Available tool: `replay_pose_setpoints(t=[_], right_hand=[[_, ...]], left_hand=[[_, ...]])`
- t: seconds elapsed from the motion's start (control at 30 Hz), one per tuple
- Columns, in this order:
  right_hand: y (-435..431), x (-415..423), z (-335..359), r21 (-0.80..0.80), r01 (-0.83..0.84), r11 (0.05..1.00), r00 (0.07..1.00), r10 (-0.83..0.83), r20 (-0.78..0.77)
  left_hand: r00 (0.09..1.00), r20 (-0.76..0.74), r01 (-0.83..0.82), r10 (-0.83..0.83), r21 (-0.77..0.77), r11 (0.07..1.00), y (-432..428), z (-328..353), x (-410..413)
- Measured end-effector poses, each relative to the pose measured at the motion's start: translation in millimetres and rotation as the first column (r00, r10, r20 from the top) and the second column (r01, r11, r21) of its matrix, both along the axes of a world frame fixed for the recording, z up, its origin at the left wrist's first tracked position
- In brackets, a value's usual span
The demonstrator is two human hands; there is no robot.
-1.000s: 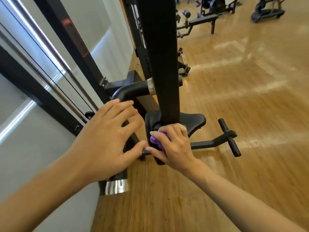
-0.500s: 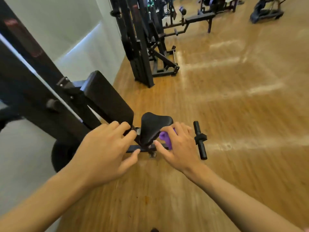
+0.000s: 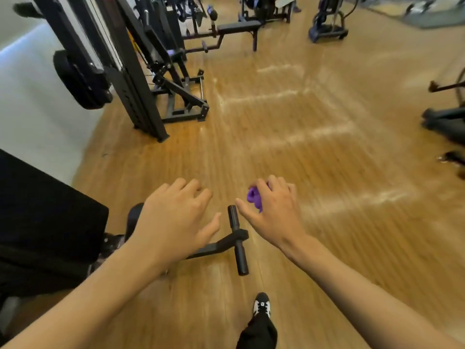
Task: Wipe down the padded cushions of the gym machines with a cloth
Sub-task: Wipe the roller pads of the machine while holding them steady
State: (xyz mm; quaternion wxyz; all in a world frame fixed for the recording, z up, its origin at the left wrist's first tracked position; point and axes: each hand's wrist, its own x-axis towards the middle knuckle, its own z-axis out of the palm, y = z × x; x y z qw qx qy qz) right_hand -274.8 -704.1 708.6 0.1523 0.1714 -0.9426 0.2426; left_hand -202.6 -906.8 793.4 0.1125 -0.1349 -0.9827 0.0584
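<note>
One purple cloth (image 3: 253, 197) balled in my right hand (image 3: 274, 214), left hand (image 3: 173, 219) loose, gripping nothing, seat pad (image 3: 132, 219) beneath it

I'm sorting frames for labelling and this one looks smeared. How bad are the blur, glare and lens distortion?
Head view: motion blur streaks the wooden floor and smears the equipment at the picture's right edge; the left hand and the right hand, gripping the purple cloth, look fairly sharp; pale glare bands cross the floor; the wide lens bows the machine uprights.

Gym: weight machines (image 3: 141, 66), padded bench (image 3: 239, 27), wood floor (image 3: 289, 137), mirror wall at left.
</note>
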Motion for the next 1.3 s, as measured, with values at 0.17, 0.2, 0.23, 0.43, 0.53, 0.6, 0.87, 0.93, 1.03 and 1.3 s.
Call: replay_pose_setpoints(t=[0.17,0.2,0.23,0.43,0.53,0.6,0.87,0.93,1.03,1.3], right_hand=[[41,-132,2,0.114,0.082,0.990,0.989,-0.095,0.116],[48,-157,3,0.120,0.090,0.989,0.987,-0.105,0.124],[55,-185,3,0.124,0.096,0.988,0.986,-0.111,0.122],[83,-353,-3,0.110,0.099,0.989,0.988,-0.111,0.106],[85,-457,-1,0.108,0.055,0.993,0.993,-0.065,0.098],[83,-527,6,0.126,0.027,0.992,0.995,-0.040,0.095],[20,-766,46,0.125,-0.169,0.978,0.982,0.156,0.104],[-16,-811,50,0.113,-0.248,0.962,0.966,0.238,0.099],[-78,-869,57,0.117,-0.370,0.922,0.928,0.361,0.093],[-277,-995,73,0.154,-0.593,0.791,0.802,0.597,0.019]], left_hand=[[0.993,0.034,-0.114,0.113,0.036,0.993,24,-32,-165],[0.991,0.034,-0.129,0.127,0.052,0.990,30,-37,-194],[0.990,0.039,-0.140,0.138,0.062,0.988,35,-39,-225],[0.981,0.023,-0.194,0.192,0.062,0.979,51,-52,-396],[0.970,0.003,-0.243,0.244,0.066,0.968,57,-54,-486],[0.953,0.001,-0.301,0.301,0.060,0.952,63,-51,-545],[0.820,0.108,-0.570,0.562,0.069,0.819,34,-12,-722],[0.778,0.118,-0.626,0.617,0.059,0.778,11,-4,-753],[0.735,0.110,-0.677,0.669,0.083,0.731,-35,-1,-794],[0.547,0.105,-0.837,0.831,0.100,0.538,-188,2,-898]])
